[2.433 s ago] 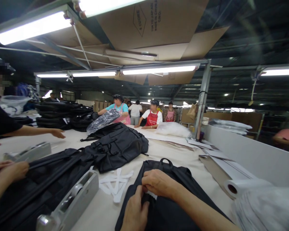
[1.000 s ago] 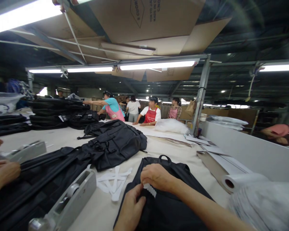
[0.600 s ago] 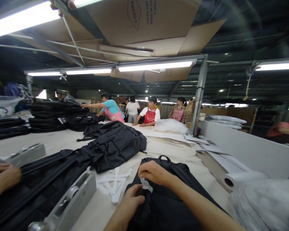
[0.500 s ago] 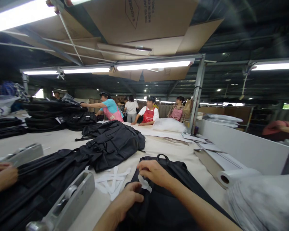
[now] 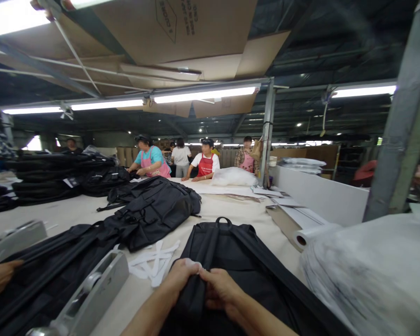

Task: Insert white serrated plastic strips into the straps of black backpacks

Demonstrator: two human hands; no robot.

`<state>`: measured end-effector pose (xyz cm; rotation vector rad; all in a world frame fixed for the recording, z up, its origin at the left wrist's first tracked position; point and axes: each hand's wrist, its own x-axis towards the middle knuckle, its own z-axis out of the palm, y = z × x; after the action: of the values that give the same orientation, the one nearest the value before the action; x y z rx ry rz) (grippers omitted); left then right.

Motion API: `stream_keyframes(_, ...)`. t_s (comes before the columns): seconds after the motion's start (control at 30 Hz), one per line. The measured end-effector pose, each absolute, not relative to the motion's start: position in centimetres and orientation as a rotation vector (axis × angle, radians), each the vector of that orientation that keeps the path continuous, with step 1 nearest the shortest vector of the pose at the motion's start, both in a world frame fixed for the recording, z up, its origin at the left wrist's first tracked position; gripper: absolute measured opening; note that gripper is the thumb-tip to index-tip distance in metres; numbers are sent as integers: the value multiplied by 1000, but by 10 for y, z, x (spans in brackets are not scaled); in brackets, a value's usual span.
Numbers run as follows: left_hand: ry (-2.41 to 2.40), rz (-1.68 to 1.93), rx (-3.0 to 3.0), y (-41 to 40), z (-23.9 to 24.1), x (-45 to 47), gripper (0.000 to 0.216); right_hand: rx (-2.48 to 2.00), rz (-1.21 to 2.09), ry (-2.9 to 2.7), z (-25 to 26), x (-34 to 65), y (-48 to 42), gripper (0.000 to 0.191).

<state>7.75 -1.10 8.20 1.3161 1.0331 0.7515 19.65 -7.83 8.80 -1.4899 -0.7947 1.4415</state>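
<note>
While both of your hands bunch the near end of the black backpack (image 5: 227, 261), its long axis runs straight away from you, from your grip at the near edge out to the carry loop (image 5: 223, 219) at the far end. Your left hand (image 5: 180, 275) pinches a fold of the fabric, with a small white scrap showing at its fingertips; I cannot tell what the scrap is. Your right hand (image 5: 220, 290) closes on the same fold just beside it, thumbs nearly touching. Both hands are clamped on the bag, neither free. The two sit about level on the fold, left hand a touch farther out; the bag's body lies ahead of both, slightly right of centre.

Surface: the backpack lies flat on a pale cloth-covered counter (image 5: 73, 212). Near left of the bag, touching nothing of it, is a loose heap of white strips (image 5: 154, 259). Beside those, a metal tape dispenser (image 5: 91, 291) angles toward you. Farther left and ahead, a second black backpack (image 5: 154, 210) lies slumped, with more black bags trailing to the near left. Right of your bag, a roll of white paper (image 5: 310, 235) lies on its side, and a blurred pile of clear plastic bags (image 5: 367, 266) fills the near right.

Room: another person's hand (image 5: 0, 277) rests at the far left edge on the black bags. Several people in aprons (image 5: 205, 165) work at the far end of the counter. Stacks of black bags (image 5: 52, 172) stand at the far left. Cardboard sheets and strip lights hang overhead.
</note>
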Motion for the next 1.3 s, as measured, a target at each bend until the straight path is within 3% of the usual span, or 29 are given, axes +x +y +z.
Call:
stream_keyframes(0.1, 1037, 727, 1244, -10, 75, 75, 25, -1418, 1342, -768, 72, 192, -70, 15)
stream_keyframes(0.23, 902, 671, 1317, -11, 72, 73, 38, -1472, 996, -997, 68, 191, -67, 25)
stream_keyframes(0.37, 1049, 693, 1595, -3, 74, 73, 51, -1687, 1191, -1323, 104, 217, -84, 22)
stream_keyframes(0.4, 1087, 686, 1672, -3, 77, 71, 53, -1720, 1112, -1497, 117, 232, -92, 22)
stream_keyframes(0.47, 1139, 611, 1858, -8, 89, 66, 57, -1902, 494, -1702, 141, 271, -111, 15)
stream_keyframes(0.53, 1207, 604, 2068, -20, 108, 59, 60, -2120, 207, -1596, 158, 318, -129, 25)
stream_keyframes(0.67, 1146, 873, 2193, -55, 144, 56, 61, -2353, 384, -1421, 157, 393, -160, 33)
stream_keyframes(0.8, 839, 627, 2035, -91, 152, 74, 53, -2339, 764, -1219, 142, 405, -180, 30)
stream_keyframes(0.9, 667, 400, 1805, -114, 143, 96, 58, -2061, 1006, -1105, 157, 388, -179, 16)
stream_keyframes(1.0, 561, 408, 1533, -122, 138, 123, 67, -1594, 1287, -785, 188, 368, -166, 27)
stream_keyframes(1.1, 509, 443, 1227, -118, 153, 150, 63, -1318, 1294, -505, 215, 351, -147, 31)
stream_keyframes(1.3, 521, 430, 1038, -110, 210, 186, 48, -1304, 1061, -659, 229, 323, -123, 21)
